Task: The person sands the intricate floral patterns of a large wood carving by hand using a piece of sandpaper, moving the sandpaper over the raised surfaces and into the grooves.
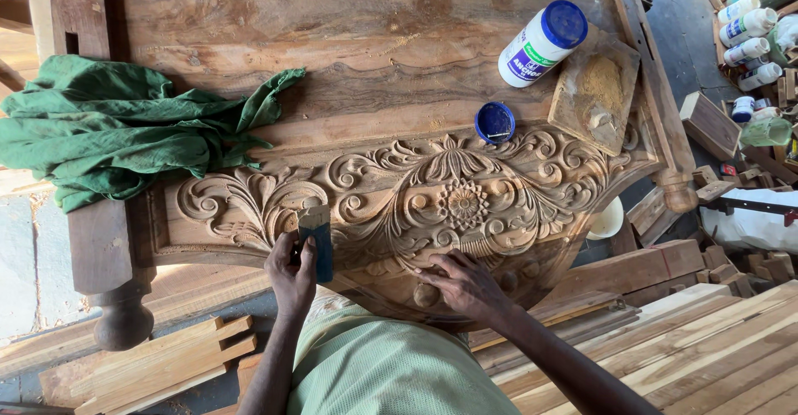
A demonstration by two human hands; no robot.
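Left hand (291, 272) grips blue scraper (317, 239) upright against carved panel (399, 190) – keep edge shallow in leaf grooves. Right hand (464, 286) lies open, fingers spread on lower carving – steady panel, stay off rosette (464, 205).

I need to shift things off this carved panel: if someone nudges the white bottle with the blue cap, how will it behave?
The white bottle lies on its side on the carved panel, so its round body would probably roll when nudged. It looks like plastic, so likely light and not fragile. Its blue cap appears to be on, so spilling seems unlikely.
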